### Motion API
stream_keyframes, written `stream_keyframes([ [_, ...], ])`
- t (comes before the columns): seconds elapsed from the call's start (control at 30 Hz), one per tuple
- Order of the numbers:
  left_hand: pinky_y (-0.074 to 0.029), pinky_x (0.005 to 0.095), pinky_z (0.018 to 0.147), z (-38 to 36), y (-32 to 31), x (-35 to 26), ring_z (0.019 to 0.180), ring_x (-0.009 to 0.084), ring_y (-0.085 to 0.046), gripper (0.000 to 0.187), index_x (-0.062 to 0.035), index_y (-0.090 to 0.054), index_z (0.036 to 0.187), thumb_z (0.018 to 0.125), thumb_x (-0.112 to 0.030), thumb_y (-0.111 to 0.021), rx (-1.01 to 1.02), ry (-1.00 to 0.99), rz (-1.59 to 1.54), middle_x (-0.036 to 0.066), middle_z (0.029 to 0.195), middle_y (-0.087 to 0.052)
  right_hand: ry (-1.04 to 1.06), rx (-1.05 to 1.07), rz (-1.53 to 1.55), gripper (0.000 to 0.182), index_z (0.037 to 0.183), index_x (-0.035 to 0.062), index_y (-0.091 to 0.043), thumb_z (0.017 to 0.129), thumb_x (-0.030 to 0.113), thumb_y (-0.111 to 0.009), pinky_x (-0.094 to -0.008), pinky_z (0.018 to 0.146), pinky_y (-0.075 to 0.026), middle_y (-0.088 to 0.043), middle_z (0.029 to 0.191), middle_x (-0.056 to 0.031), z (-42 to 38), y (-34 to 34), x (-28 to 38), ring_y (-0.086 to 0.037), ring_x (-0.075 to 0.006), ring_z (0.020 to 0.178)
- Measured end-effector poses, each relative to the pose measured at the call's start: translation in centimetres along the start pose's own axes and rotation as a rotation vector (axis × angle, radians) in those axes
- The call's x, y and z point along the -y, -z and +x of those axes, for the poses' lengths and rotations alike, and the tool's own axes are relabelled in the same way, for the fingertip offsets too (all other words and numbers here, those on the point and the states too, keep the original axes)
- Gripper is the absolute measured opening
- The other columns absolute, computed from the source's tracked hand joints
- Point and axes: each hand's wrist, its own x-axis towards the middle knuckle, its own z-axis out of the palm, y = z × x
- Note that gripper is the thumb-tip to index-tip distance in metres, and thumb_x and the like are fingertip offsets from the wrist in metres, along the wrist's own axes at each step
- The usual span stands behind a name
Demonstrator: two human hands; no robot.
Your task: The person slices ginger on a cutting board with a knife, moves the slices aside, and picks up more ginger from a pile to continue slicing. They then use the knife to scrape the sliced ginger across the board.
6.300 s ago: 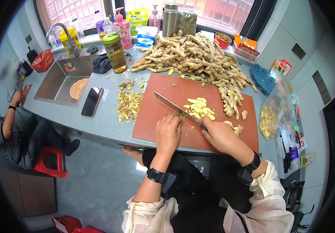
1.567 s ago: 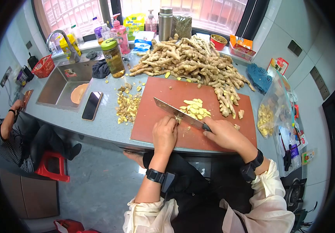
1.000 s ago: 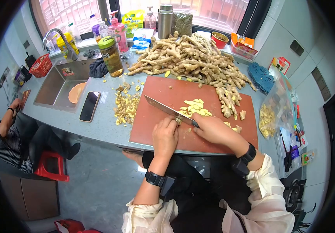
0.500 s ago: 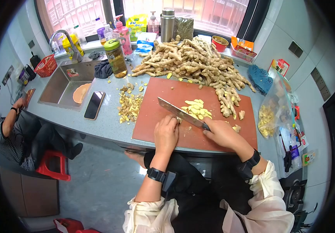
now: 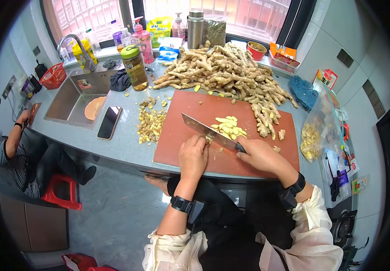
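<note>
Right hand (image 5: 261, 156) grips cleaver (image 5: 209, 130) by handle; left hand (image 5: 193, 156) pinches small ginger piece (image 5: 209, 140) on cutting board (image 5: 181, 149).

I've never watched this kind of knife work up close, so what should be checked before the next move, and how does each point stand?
1. Right hand gripping the broad steel knife by its black handle: ok.
2. Left hand well away from the blade: not ok, its fingertips are close beside it.
3. Small tan ginger piece firmly held: cannot tell, mostly hidden.
4. Pale yellow slices beyond the blade, on the reddish-brown rectangular board: ok.
5. Board secured against slipping: cannot tell.
6. Black-screened phone off the board: ok.
</note>
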Motion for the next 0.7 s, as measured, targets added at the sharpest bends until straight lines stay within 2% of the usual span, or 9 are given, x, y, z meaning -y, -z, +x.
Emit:
stream_keyframes([
  [0.17,-0.049,0.0435,0.082,0.3,0.2,-0.3,0.096,0.0295,-0.065,0.013,-0.0074,-0.065,0.094,0.085,-0.010,-0.074,0.017,-0.015,-0.006,0.007,0.107,-0.067,-0.028,-0.017,0.038,0.033,0.116,0.0015,-0.051,0.096,0.023,-0.066,-0.0561,0.082,-0.052,-0.069,0.099,-0.0280,1.2,-0.9,-0.6,-0.067,-0.0474,0.096],
  [0.37,-0.050,0.0448,0.084,0.7,0.0,0.1,0.100,0.0326,-0.064,0.017,-0.0077,-0.063,0.101,0.086,-0.009,-0.072,0.101,0.004,0.026,0.010,0.105,-0.065,-0.035,-0.063,0.197,0.037,0.122,0.0020,-0.055,0.096,0.026,-0.068,-0.0548,0.088,-0.051,-0.069,0.107,-0.0277,1.3,-1.4,-1.6,-0.065,-0.0473,0.104],
  [0.43,-0.051,0.0464,0.087,1.2,-0.2,0.0,0.103,0.0348,-0.064,0.019,-0.0061,-0.063,0.104,0.087,-0.006,-0.071,0.106,-0.032,-0.053,0.012,0.107,-0.064,-0.009,-0.114,0.208,0.038,0.126,0.0039,-0.057,0.095,0.022,-0.070,-0.0503,0.085,-0.052,-0.070,0.105,-0.0268,1.1,-1.9,-2.3,-0.067,-0.0460,0.101],
  [0.57,-0.053,0.0472,0.089,2.0,-0.4,-0.6,0.105,0.0358,-0.063,0.022,-0.0051,-0.064,0.108,0.087,-0.004,-0.069,0.172,-0.006,-0.054,0.013,0.110,-0.063,0.010,-0.163,0.231,0.039,0.127,0.0037,-0.057,0.095,0.022,-0.070,-0.0490,0.083,-0.052,-0.070,0.104,-0.0260,0.4,-2.0,-3.2,-0.068,-0.0438,0.098],
  [0.63,-0.053,0.0478,0.088,2.2,-0.8,-0.6,0.103,0.0385,-0.064,0.028,-0.0048,-0.066,0.111,0.083,-0.002,-0.072,0.143,0.014,-0.080,0.014,0.108,-0.065,-0.067,-0.149,0.256,0.039,0.127,0.0040,-0.058,0.095,0.022,-0.070,-0.0476,0.081,-0.053,-0.070,0.100,-0.0242,0.1,-2.0,-3.5,-0.069,-0.0403,0.093],
  [0.7,-0.054,0.0476,0.089,2.5,-1.0,-0.3,0.104,0.0383,-0.064,0.029,-0.0052,-0.067,0.113,0.084,-0.001,-0.071,0.148,-0.025,-0.045,0.014,0.109,-0.065,-0.103,-0.129,0.276,0.039,0.127,0.0042,-0.058,0.095,0.022,-0.070,-0.0470,0.080,-0.053,-0.069,0.098,-0.0234,-0.2,-1.5,-3.5,-0.069,-0.0391,0.090],
])
